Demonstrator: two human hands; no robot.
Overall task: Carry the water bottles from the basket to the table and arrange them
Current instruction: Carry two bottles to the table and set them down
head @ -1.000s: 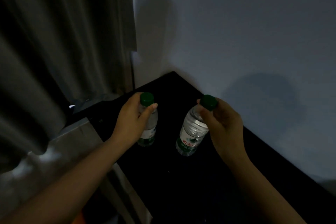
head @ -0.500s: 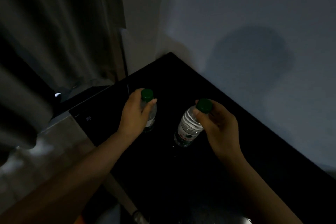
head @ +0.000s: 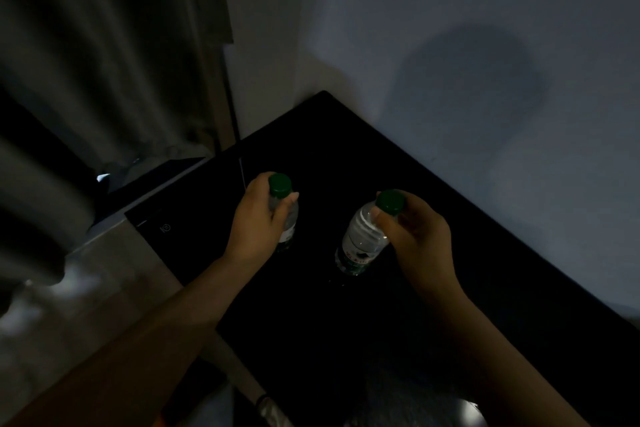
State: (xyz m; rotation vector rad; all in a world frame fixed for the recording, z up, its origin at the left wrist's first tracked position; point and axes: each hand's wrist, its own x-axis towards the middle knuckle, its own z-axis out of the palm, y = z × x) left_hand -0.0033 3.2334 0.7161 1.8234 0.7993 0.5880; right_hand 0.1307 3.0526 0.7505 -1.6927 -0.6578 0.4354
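Observation:
Two clear water bottles with green caps are over the black table. My left hand grips the left bottle round its neck and shoulder; the bottle looks upright with its base at the tabletop. My right hand holds the right bottle by its neck just under the cap. That bottle leans to the right, its green-labelled base close to or on the table. The basket is out of view.
The table stands in a corner against a pale wall. Dark curtains hang on the left. Its left edge drops to a pale floor. The room is dim.
Both bottles have come down from above the table to its surface level. The view has tilted downward and nearer the table. Both hands keep their hold.

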